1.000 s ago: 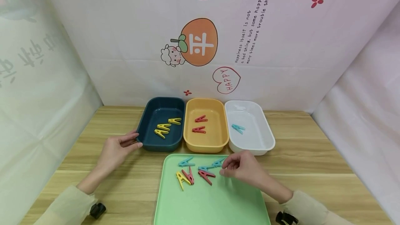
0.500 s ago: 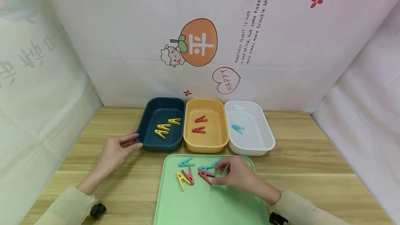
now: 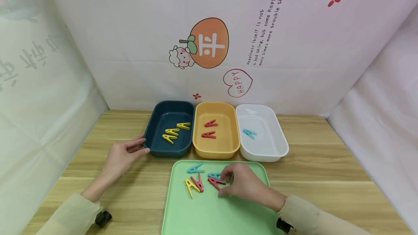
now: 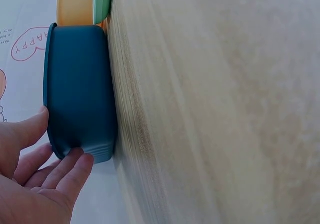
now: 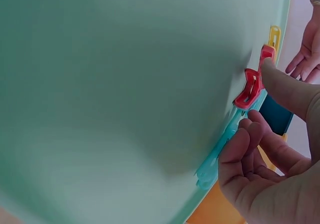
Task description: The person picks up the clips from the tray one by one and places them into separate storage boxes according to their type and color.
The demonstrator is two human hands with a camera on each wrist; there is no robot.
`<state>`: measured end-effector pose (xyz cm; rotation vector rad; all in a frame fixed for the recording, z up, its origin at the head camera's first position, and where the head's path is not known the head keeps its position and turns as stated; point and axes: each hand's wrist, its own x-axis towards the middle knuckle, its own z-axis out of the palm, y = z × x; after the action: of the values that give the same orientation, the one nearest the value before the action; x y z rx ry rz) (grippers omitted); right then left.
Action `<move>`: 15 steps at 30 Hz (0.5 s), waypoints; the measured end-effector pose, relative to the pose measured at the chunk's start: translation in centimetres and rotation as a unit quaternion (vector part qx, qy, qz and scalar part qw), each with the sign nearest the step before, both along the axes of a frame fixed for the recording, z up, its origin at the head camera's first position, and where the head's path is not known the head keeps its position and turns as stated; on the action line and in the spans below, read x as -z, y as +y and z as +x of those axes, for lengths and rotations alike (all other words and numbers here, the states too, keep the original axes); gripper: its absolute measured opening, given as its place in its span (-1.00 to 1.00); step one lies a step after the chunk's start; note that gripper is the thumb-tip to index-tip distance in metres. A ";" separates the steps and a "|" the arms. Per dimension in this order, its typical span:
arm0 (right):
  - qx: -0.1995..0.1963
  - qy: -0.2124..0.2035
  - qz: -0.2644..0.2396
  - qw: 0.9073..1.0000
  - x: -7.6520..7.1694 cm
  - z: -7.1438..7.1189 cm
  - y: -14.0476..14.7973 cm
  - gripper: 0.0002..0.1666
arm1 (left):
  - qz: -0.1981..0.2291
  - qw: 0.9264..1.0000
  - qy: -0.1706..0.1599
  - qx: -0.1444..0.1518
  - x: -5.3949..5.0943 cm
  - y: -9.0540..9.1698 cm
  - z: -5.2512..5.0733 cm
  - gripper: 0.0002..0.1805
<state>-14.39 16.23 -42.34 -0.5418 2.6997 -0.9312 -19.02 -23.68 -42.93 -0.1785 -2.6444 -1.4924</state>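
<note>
My left hand point(image 3: 119, 159) touches the left side of the dark blue box point(image 3: 168, 153) with nearly straight fingers; in the left wrist view, the thumb of this hand point(image 4: 47, 184) lies against the rim. Over the green tray point(image 3: 212, 217), my right hand point(image 3: 245, 183) has thumb and forefinger apart beside a red clip point(image 3: 214, 182). In the right wrist view the thumb of that hand point(image 5: 280, 159) overlaps the red clips point(image 5: 248, 90), and the other fingers are bent near the blue clips point(image 5: 220, 149). No clip is visibly held.
Yellow clips point(image 3: 169, 139) lie in the dark blue box, red ones point(image 3: 209, 135) in the orange box point(image 3: 216, 153), a blue one point(image 3: 249, 134) in the white box point(image 3: 264, 157). The tray also holds a blue point(image 3: 195, 168), a yellow point(image 3: 192, 188) and another red clip point(image 3: 197, 182).
My right hand has moved left across the tray, from the right-hand blue clip to the red clip, with thumb and forefinger spreading apart. My left hand has stayed at the dark blue box.
</note>
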 end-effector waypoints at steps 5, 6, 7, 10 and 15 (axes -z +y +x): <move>0.003 -0.004 0.000 1.000 -0.1 0.0 0.1 -0.66 | 0.000 1.000 -0.001 -0.001 -0.1 0.0 -0.1 -0.48; 0.002 -0.004 -0.001 1.000 -0.1 0.0 0.1 -0.66 | 0.000 1.000 0.000 -0.001 -0.2 0.0 -0.1 -0.48; 0.001 -0.002 -0.001 1.000 -0.1 0.1 0.2 -0.66 | 0.002 1.000 0.000 -0.001 -0.2 0.0 -0.1 -0.48; 0.002 0.003 0.001 1.000 -0.1 0.3 0.6 -0.68 | 0.004 1.000 -0.001 0.000 -0.1 0.0 -0.1 -0.49; 0.005 0.007 0.006 1.000 -0.1 0.5 1.3 -0.69 | 0.008 1.000 0.000 0.000 0.1 -0.1 0.0 -0.48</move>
<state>-13.91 17.51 -42.22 -0.5363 2.7210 -0.9167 -19.05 -23.73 -43.01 -0.1781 -2.6326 -1.5122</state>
